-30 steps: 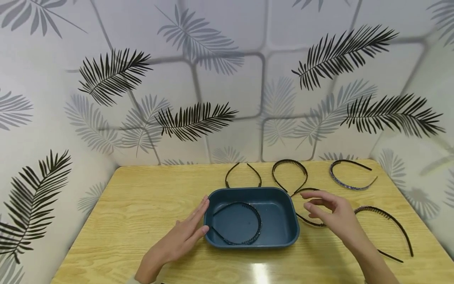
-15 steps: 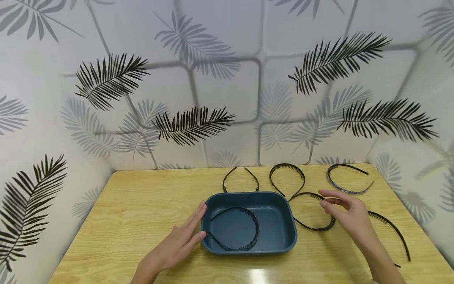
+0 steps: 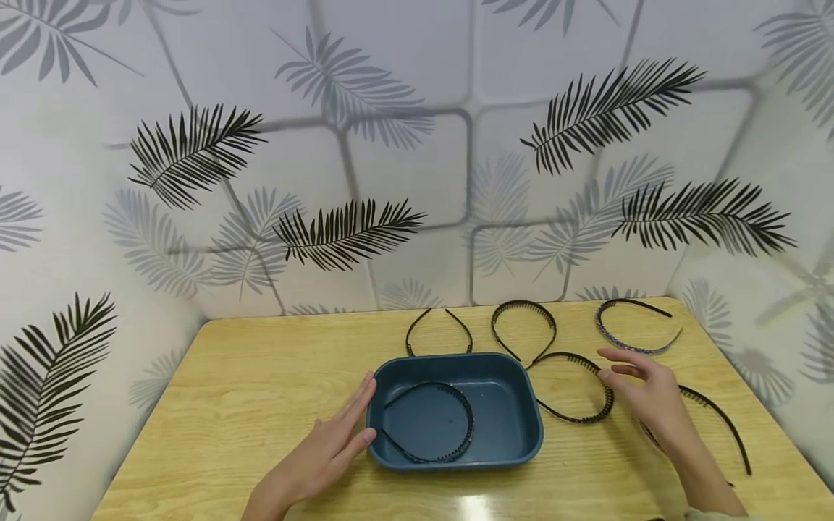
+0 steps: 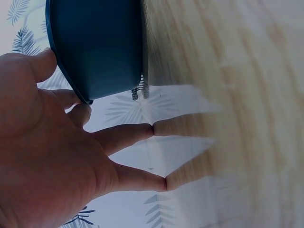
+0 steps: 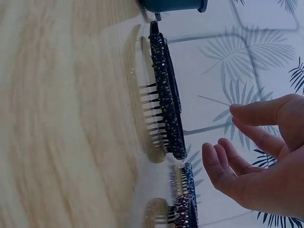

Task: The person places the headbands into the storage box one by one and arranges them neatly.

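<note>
Pale wallpaper (image 3: 417,174) printed with grey and black fronds is seen behind a yellow wood-grained table (image 3: 274,376). At the near middle, a dark blue rectangular basin (image 3: 504,423) is placed; inside, towards the left, a black glittery toothed headband (image 3: 470,427) is laid, its ends pointed left. The basin's left side is touched by the left hand (image 3: 326,443), its fingers and thumb spread apart with nothing clamped between them. To the basin's right, a black glitter-studded headband (image 5: 166,90) is laid near the right hand (image 3: 648,394), which is held raised, thumb and fingers apart, nothing gripped. Farther back, a thin black headband (image 3: 470,339), a black toothed hoop (image 3: 523,303) and a blue glittery headband (image 3: 611,337) are spread from left to right. At near right, a curved black headband (image 3: 735,427) is partly covered by the right hand.
</note>
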### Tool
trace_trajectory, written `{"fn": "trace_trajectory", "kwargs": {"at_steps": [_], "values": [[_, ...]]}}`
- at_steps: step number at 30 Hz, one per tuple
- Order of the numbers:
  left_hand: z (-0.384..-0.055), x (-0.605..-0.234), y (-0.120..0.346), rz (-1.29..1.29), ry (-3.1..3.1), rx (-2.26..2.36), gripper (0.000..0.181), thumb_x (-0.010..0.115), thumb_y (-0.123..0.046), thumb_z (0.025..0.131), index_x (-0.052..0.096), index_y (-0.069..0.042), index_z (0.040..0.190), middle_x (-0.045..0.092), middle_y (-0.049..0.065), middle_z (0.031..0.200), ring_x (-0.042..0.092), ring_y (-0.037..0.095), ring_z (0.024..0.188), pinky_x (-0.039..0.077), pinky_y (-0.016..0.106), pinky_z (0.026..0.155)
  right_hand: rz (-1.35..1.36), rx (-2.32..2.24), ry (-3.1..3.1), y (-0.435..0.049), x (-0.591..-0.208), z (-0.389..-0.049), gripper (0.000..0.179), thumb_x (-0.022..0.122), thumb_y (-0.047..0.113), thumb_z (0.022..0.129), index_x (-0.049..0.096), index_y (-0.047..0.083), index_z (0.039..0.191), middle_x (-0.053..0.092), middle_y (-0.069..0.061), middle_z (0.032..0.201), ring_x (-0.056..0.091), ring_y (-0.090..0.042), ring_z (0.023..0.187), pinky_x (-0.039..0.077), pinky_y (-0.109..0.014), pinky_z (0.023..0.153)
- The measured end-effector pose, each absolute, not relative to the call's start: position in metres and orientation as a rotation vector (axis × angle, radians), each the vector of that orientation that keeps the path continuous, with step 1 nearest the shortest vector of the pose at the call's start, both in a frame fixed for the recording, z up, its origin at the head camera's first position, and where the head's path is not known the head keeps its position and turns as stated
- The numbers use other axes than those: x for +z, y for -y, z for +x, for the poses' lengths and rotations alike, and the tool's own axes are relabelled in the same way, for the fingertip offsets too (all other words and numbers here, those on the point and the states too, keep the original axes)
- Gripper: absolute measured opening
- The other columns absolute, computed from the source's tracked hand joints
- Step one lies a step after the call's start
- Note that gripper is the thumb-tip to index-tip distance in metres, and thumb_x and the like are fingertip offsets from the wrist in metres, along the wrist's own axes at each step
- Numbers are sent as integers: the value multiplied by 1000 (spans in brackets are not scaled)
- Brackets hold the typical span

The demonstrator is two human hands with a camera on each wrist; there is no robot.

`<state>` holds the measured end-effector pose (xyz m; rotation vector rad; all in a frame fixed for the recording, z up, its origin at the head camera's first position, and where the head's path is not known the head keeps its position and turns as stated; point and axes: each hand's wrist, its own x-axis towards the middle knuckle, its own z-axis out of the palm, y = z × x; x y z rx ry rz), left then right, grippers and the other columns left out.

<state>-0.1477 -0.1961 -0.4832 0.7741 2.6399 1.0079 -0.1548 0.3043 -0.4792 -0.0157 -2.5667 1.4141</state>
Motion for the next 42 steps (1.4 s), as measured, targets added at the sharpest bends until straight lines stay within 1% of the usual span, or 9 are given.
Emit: {"fn": "trace_trajectory", "kwargs": {"at_steps": [3,6,7,10,13,16,23,28,42], "values": [[-148,-485,196,771,-2646,1008,67,44,-36,112,8,-28,167,2,-7,172,13,21,154,14,90,96,-3,1402,2587,-304,-483,-157,41,71,15,99,63,-2,136,52,-23,144,58,-27,117,48,-12,79],[-148,-485,196,768,-2646,1008,67,44,-37,112,8,-28,167,1,-8,172,14,21,154,14,90,96,9,1396,2612,-303,-484,-158,41,70,9,98,62,-4,136,48,-28,145,54,-43,121,47,-10,80],[-148,-485,196,767,-2644,1008,67,44,-37,112,8,-28,167,1,-8,172,14,21,154,14,90,96,7,1390,2626,-303,-485,-159,41,70,8,98,62,-4,136,47,-29,145,53,-46,122,49,-13,82],[-148,-484,196,764,-2639,1008,67,44,-37,112,8,-27,167,2,-6,173,13,21,154,14,90,96,-3,1355,2679,-302,-484,-159,42,71,7,97,61,-4,137,46,-31,146,52,-50,124,56,-31,89],[-148,-483,195,765,-2634,1013,67,45,-36,112,8,-26,167,2,-6,173,13,21,154,14,90,96,-26,1323,2709,-301,-484,-159,42,70,9,97,62,-3,137,45,-32,147,52,-51,125,54,-54,93],[-149,-483,194,770,-2632,1017,67,44,-36,112,8,-27,167,1,-8,172,13,21,154,14,90,96,-50,1308,2719,-302,-484,-159,42,70,10,98,62,-3,136,44,-33,147,50,-51,125,51,-62,93],[-149,-484,195,770,-2633,1008,67,44,-37,112,8,-26,167,1,-8,172,14,21,154,14,90,96,-33,1313,2778,-305,-490,-164,42,71,9,97,62,-4,136,44,-37,141,52,-56,124,52,-60,92],[-147,-485,197,755,-2636,1001,67,42,-40,112,7,-28,167,0,-10,172,15,21,154,15,90,96,-19,1310,2816,-303,-492,-166,42,71,7,96,61,-7,135,52,-42,135,59,-57,117,54,-59,90],[-147,-484,194,743,-2640,997,66,42,-42,112,7,-29,167,1,-10,172,16,22,154,16,89,96,26,1267,2877,-303,-491,-167,33,67,4,97,66,-12,126,62,-34,128,62,-51,112,55,-55,87]]}}
